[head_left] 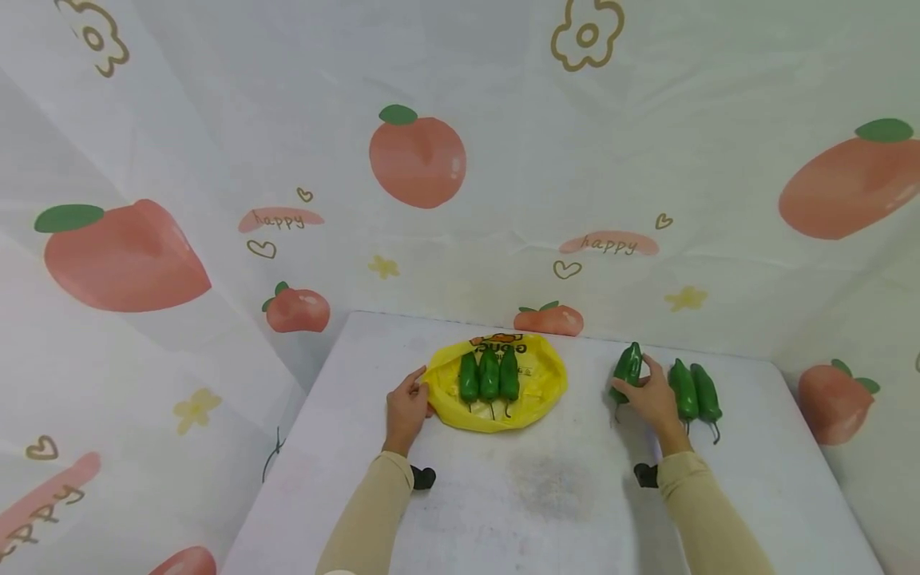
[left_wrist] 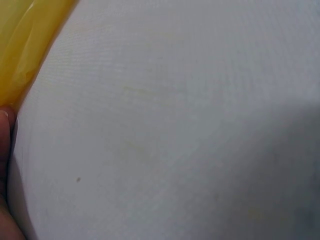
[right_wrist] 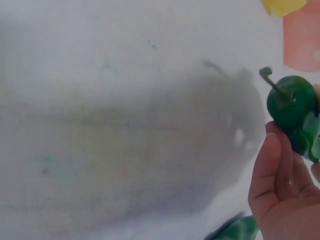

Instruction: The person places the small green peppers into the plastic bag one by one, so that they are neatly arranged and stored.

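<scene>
In the head view, a yellow plastic bag (head_left: 544, 399) with printed lettering lies spread on the table, its edge turned up around three green chili peppers (head_left: 489, 377) side by side with stems toward me. My left hand (head_left: 408, 410) grips the bag's left edge; the left wrist view shows a fingertip right at the yellow plastic (left_wrist: 30, 45). Over the table to the right of the bag, my right hand (head_left: 652, 399) holds another green chili pepper (head_left: 628, 366) between thumb and fingers. The right wrist view shows that pepper's stem end (right_wrist: 286, 100) above its shadow.
Two more green chili peppers (head_left: 695, 391) lie side by side on the white table (head_left: 503, 511), just right of my right hand. A white cloth (head_left: 467, 263) printed with fruit hangs behind the table and along its sides.
</scene>
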Demonstrator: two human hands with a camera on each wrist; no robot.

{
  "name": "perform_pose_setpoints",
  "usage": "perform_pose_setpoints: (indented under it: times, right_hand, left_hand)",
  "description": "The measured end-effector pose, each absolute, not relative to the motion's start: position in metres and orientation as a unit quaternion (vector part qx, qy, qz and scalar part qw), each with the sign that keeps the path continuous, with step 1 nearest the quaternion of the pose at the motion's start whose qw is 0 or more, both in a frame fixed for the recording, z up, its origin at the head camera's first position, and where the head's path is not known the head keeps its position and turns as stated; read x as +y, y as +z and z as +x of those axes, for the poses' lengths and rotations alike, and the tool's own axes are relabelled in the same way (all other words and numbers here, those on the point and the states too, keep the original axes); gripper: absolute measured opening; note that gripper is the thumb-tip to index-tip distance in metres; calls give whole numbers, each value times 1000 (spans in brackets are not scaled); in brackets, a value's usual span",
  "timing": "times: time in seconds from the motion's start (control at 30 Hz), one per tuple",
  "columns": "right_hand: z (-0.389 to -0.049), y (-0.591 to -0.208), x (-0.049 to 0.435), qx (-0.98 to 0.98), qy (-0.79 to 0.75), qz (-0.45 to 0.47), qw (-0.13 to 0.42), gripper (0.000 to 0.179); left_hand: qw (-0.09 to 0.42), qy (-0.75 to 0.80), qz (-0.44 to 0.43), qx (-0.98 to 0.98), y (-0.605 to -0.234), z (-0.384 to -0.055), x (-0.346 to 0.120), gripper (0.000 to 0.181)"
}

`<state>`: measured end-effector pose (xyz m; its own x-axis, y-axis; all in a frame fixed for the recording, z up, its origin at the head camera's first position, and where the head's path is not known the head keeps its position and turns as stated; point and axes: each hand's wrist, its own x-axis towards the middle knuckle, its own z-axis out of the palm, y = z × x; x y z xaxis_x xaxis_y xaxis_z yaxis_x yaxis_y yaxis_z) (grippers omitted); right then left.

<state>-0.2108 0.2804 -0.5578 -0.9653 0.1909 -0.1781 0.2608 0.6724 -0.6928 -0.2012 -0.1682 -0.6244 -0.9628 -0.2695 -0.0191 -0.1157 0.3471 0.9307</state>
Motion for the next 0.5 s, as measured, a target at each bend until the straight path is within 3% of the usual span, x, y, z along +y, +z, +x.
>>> perform_pose_setpoints:
  times: [0.5]
  right_hand:
    - [-208,-551,263,886,-441,128,60,95]
  left_hand:
    - [77,-558,111,-819,-626,-201,-169,39]
